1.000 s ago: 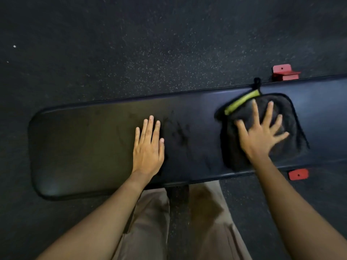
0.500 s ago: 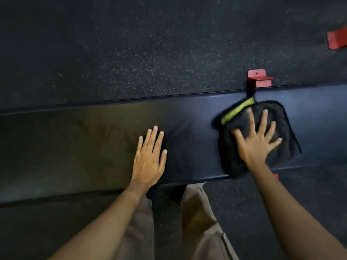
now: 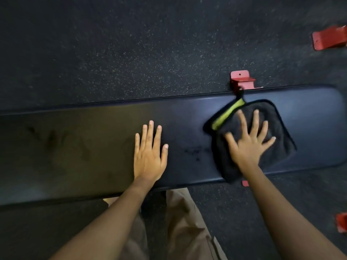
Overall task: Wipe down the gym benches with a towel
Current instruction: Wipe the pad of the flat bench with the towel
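Observation:
A long black padded gym bench (image 3: 84, 147) runs across the view from left to right. A dark folded towel (image 3: 277, 128) with a yellow-green strip lies flat on its right part. My right hand (image 3: 249, 145) presses down on the towel with fingers spread and straight, slightly blurred. My left hand (image 3: 150, 152) rests flat on the bare pad near the middle, fingers straight and together. Dark smudges mark the pad between the hands and at the far left.
Dark speckled rubber floor (image 3: 131, 53) surrounds the bench. Red metal bench feet show beyond the far edge (image 3: 242, 79), at the upper right (image 3: 328, 39), at the lower right (image 3: 341, 224), and under the near edge (image 3: 245, 183). My legs in tan trousers (image 3: 180, 222) stand at the near edge.
The view has shifted right along the bench, so its rounded right end now shows. My right hand with the towel has slid toward that end; the left hand followed along the pad.

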`<state>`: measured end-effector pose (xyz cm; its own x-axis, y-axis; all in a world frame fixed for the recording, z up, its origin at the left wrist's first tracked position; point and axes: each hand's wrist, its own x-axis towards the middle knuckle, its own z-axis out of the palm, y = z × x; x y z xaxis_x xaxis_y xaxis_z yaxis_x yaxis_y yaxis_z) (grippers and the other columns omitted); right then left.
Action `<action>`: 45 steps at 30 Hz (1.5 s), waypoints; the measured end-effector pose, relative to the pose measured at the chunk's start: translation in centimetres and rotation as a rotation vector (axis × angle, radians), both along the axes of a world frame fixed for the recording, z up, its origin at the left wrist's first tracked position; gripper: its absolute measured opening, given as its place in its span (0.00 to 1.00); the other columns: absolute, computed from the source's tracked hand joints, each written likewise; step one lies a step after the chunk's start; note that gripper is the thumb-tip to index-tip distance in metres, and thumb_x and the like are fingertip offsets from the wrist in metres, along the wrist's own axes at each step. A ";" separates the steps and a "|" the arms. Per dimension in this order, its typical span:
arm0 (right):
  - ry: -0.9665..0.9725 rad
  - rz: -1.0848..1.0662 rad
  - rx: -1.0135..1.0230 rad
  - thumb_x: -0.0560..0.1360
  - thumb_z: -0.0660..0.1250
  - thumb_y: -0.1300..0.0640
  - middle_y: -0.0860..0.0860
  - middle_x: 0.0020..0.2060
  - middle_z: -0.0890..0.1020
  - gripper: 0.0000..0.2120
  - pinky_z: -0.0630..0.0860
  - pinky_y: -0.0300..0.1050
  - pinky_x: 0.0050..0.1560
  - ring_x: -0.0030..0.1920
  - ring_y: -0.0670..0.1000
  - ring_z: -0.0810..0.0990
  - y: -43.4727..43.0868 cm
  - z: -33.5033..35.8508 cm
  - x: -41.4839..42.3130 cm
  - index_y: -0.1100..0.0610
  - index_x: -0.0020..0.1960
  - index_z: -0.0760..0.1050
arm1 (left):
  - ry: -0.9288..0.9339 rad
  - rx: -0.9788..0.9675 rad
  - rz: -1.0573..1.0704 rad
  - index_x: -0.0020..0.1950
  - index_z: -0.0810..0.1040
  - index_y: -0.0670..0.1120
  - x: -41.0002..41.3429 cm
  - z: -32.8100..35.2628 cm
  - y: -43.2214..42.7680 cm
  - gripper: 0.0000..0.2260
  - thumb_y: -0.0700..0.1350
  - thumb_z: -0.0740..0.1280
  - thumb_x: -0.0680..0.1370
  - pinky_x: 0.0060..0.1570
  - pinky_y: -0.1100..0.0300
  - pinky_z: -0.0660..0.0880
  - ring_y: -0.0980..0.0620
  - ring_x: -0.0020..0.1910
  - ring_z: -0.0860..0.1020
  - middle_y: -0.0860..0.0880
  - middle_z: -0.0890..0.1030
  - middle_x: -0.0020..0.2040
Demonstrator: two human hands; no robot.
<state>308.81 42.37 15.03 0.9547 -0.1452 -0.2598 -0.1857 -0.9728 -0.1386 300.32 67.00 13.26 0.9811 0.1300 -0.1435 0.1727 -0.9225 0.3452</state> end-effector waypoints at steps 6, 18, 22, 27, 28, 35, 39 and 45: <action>-0.046 0.444 0.015 0.71 0.51 0.31 0.51 0.79 0.50 0.37 0.43 0.76 0.66 0.76 0.66 0.47 6.3 -0.6 1.0 0.41 0.78 0.53 | -0.022 0.031 -0.002 0.73 0.64 0.41 0.0 -0.2 0.2 0.25 0.51 0.54 0.79 0.71 0.49 0.48 0.44 0.74 0.56 0.40 0.62 0.74; 0.003 -0.067 -0.016 0.67 0.44 0.31 0.51 0.79 0.46 0.40 0.42 0.78 0.66 0.76 0.65 0.45 3.1 -0.2 4.7 0.40 0.78 0.50 | -0.036 0.042 0.011 0.73 0.65 0.41 0.1 -0.2 -0.1 0.24 0.50 0.55 0.79 0.72 0.50 0.48 0.43 0.74 0.57 0.40 0.62 0.74; -0.071 0.559 0.015 0.71 0.52 0.32 0.51 0.78 0.53 0.36 0.43 0.75 0.67 0.76 0.65 0.50 4.9 -0.5 -0.4 0.42 0.77 0.55 | -0.036 0.034 0.008 0.73 0.64 0.41 0.1 -0.2 -0.1 0.24 0.50 0.55 0.78 0.71 0.48 0.49 0.43 0.74 0.56 0.39 0.63 0.74; -0.066 0.605 -0.037 0.67 0.57 0.33 0.51 0.78 0.56 0.38 0.50 0.76 0.67 0.76 0.62 0.54 -3.5 -0.1 -5.3 0.38 0.76 0.54 | -0.018 0.029 0.004 0.72 0.64 0.41 0.1 0.0 0.1 0.24 0.50 0.55 0.79 0.71 0.49 0.48 0.44 0.73 0.56 0.39 0.62 0.74; -0.038 0.460 -0.045 0.67 0.56 0.34 0.51 0.78 0.55 0.38 0.48 0.75 0.67 0.76 0.63 0.54 -4.4 0.0 -4.5 0.37 0.76 0.53 | -0.015 0.029 0.002 0.73 0.64 0.41 0.1 0.0 0.1 0.24 0.50 0.54 0.79 0.71 0.49 0.48 0.44 0.73 0.56 0.39 0.62 0.74; -0.022 0.040 -0.014 0.71 0.50 0.33 0.51 0.79 0.48 0.36 0.42 0.77 0.66 0.76 0.65 0.47 4.8 -0.6 4.1 0.40 0.78 0.50 | -0.012 0.025 -0.005 0.72 0.65 0.41 0.1 -0.2 0.2 0.24 0.50 0.55 0.79 0.71 0.49 0.49 0.44 0.73 0.56 0.39 0.63 0.74; -0.104 0.628 0.029 0.71 0.54 0.32 0.50 0.78 0.53 0.36 0.47 0.77 0.68 0.76 0.64 0.51 1.7 -0.6 -3.3 0.41 0.77 0.55 | -0.004 0.033 0.008 0.72 0.66 0.40 0.2 0.3 -0.1 0.24 0.50 0.55 0.78 0.71 0.48 0.49 0.43 0.73 0.56 0.38 0.63 0.73; -0.029 0.241 -0.055 0.66 0.54 0.34 0.50 0.78 0.53 0.38 0.48 0.77 0.67 0.76 0.63 0.54 -8.9 0.0 -1.2 0.39 0.76 0.55 | -0.029 -0.020 -0.074 0.71 0.67 0.40 1.5 0.8 -2.7 0.23 0.48 0.55 0.79 0.72 0.50 0.47 0.44 0.73 0.57 0.38 0.63 0.73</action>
